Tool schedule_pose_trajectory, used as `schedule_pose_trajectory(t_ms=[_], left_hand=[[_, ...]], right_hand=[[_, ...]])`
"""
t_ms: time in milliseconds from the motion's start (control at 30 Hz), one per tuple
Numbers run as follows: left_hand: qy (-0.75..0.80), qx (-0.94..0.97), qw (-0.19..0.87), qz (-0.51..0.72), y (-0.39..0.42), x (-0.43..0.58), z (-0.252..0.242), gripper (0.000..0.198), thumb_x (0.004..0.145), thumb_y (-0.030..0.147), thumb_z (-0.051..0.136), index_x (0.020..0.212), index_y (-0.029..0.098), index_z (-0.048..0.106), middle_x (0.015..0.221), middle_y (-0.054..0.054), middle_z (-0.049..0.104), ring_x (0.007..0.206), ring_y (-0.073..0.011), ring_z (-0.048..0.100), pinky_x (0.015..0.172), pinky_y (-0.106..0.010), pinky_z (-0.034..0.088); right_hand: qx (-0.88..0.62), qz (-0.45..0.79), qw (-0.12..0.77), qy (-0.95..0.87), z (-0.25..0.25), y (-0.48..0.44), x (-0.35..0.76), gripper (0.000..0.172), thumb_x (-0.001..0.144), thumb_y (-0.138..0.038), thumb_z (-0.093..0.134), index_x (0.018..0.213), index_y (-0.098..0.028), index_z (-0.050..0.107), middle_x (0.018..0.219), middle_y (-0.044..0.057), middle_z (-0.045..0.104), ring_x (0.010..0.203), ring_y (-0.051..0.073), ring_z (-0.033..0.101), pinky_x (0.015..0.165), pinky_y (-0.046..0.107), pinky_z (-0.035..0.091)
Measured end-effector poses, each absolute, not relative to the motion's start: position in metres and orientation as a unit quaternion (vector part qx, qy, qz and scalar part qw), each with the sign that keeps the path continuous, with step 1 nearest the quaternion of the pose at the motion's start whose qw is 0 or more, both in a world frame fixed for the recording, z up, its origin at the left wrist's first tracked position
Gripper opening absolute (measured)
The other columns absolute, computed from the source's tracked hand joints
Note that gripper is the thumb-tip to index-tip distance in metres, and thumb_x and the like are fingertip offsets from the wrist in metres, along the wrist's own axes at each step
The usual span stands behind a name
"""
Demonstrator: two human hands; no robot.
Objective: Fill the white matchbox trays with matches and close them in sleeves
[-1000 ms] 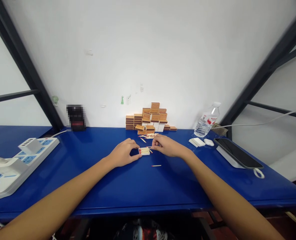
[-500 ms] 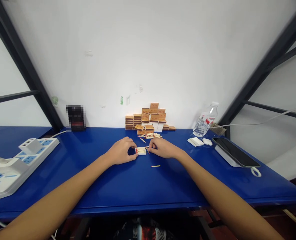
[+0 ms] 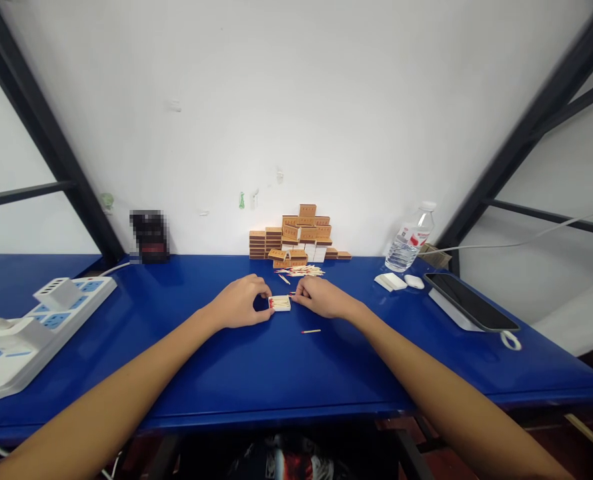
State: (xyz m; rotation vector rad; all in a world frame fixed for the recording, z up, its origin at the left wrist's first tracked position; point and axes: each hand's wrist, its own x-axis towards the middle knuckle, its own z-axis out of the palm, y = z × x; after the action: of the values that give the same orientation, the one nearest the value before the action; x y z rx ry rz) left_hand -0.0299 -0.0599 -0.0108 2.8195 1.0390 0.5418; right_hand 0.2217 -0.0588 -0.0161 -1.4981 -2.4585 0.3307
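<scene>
A small white matchbox tray point(image 3: 279, 309) lies on the blue table, with several red-headed matches point(image 3: 279, 302) inside. My left hand point(image 3: 245, 303) grips the tray's left end between thumb and fingers. At the tray's right end, my right hand point(image 3: 321, 296) is closed in a pinch, its fingertips touching or almost touching the edge. What the pinch holds is hidden. A red match head point(image 3: 292, 293) shows beside those fingertips. One loose match point(image 3: 311, 331) lies in front of my right hand, and another point(image 3: 284, 279) behind the tray.
Behind my hands lies a pile of matches point(image 3: 303, 271). Stacked matchboxes point(image 3: 307, 232) stand against the wall. To the right are a water bottle point(image 3: 410, 239), a white earphone case point(image 3: 415, 282) and a phone point(image 3: 470, 301). A power strip point(image 3: 71, 317) sits at left.
My right hand has shifted slightly left, closer to the tray. A match seen below its fingertips before no longer shows. My left hand keeps its grip on the tray.
</scene>
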Motion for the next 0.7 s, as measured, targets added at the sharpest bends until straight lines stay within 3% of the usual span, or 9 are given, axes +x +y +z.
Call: schedule_pose_trajectory(t_ms=[367,700], left_hand=[[0.324,0.925,0.046,0.194,-0.061,-0.028,-0.014,0.019,0.087,0.037,0.070,0.097,0.021,0.071,0.094,-0.006,0.070,0.093,-0.0241,0.063,0.082,-0.036,0.050],[0.311,0.927,0.051,0.201,-0.063,-0.027,-0.016,0.020,0.088,0.038,0.070,0.097,0.021,0.070,0.094,-0.005,0.069,0.093,-0.0236,0.062,0.083,-0.036,0.050]], right_hand=[[-0.424,0.141,0.203,-0.871,-0.003,-0.065,0.226,0.016,0.102,-0.027,0.056,0.089,-0.018,0.060,0.090,0.004,0.063,0.082,0.017,0.057,0.075,0.027,0.042],[-0.428,0.091,0.196,-0.878,-0.009,-0.069,0.208,0.007,0.099,-0.016,0.060,0.094,-0.018,0.065,0.098,0.006,0.061,0.086,0.017,0.057,0.076,0.027,0.040]])
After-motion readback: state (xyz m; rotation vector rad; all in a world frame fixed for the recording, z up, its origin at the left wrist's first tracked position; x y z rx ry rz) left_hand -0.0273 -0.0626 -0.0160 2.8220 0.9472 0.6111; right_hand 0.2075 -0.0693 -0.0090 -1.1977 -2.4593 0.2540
